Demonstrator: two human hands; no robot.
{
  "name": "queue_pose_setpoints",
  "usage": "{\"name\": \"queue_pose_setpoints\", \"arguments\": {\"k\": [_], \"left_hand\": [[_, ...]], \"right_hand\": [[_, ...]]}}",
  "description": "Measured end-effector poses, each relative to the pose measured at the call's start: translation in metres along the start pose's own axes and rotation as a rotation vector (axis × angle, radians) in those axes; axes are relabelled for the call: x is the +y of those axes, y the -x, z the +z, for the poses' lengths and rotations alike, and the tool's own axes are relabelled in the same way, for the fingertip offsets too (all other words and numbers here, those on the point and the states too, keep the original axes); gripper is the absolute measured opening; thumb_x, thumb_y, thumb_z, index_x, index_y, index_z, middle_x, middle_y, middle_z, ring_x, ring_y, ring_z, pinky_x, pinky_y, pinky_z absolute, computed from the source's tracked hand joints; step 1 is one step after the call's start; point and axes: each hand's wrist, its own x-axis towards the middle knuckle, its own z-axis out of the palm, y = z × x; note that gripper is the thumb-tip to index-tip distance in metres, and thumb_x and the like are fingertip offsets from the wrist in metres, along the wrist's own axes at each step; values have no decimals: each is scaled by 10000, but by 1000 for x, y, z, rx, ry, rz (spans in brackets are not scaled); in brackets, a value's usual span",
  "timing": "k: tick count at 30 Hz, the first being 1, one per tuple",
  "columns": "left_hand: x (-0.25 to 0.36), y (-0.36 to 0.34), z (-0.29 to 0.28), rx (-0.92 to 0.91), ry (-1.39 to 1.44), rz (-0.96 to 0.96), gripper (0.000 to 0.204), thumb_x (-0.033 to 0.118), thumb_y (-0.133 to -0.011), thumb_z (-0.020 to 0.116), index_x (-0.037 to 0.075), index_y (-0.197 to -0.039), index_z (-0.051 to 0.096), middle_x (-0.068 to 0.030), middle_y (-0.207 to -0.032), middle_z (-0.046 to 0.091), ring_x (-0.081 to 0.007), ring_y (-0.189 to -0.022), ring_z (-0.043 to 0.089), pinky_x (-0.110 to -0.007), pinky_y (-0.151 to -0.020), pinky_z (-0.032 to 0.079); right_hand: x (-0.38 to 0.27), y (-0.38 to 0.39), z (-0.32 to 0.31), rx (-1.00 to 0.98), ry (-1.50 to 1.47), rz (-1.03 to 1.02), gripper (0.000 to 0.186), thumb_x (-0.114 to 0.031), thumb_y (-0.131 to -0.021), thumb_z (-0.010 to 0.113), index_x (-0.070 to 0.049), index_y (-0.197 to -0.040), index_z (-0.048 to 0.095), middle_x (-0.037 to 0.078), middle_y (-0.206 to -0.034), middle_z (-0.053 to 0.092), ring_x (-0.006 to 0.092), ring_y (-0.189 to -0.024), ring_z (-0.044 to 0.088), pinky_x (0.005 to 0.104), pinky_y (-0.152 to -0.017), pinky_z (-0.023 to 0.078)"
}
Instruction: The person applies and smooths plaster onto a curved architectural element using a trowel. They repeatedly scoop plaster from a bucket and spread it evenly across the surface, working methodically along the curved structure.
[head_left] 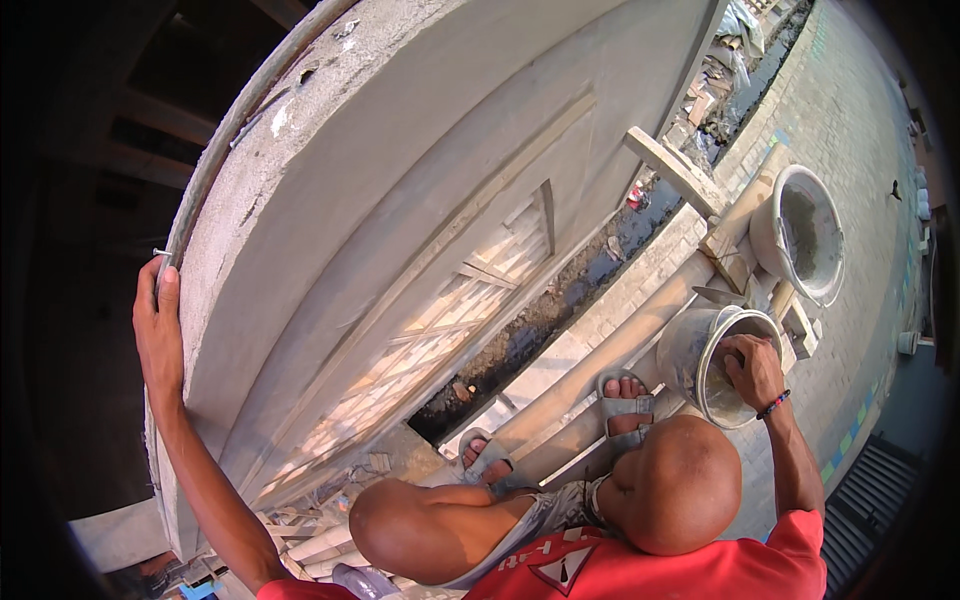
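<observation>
My left hand (160,325) grips the outer edge of a grey plastered wall (310,200), near a nail (160,254) on a narrow strip (215,145) running along that edge. My right hand (750,372) reaches into a pale plastic bucket (680,355), its fingers curled and partly hidden, so what they hold is unclear. A trowel (715,295) lies just above this bucket. A second bucket (818,235) with grey material inside stands beyond it.
Bamboo poles (640,320) and wooden planks (675,170) form a perch under my sandalled feet (625,410). Below runs a drainage channel (590,275) with rubble beside it. A paved lane (850,120) curves along the right, with a dark grate (860,500) at lower right.
</observation>
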Motion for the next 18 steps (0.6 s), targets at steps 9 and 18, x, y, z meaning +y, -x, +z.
{"name": "queue_pose_setpoints", "arguments": {"k": [9,18], "left_hand": [[-2,0,0,20,-16,-8,620,609,-1001,459,87,-1311,585,-181,-1203,641,-294,-1145,580,-424,-1053,392],[0,1,1,23,-17,-21,682,683,-969,442,113,-1302,612,-191,-1195,648,-320,-1136,590,-464,-1026,412]], "right_hand": [[1,34,-43,58,19,125,254,-80,-806,590,10,-1000,726,218,-908,713,403,-866,691,456,-806,540],[-62,-16,-75,280,-716,-10,487,-74,-857,705,11,-1327,611,117,-1079,688,164,-941,632,313,-847,505]]}}
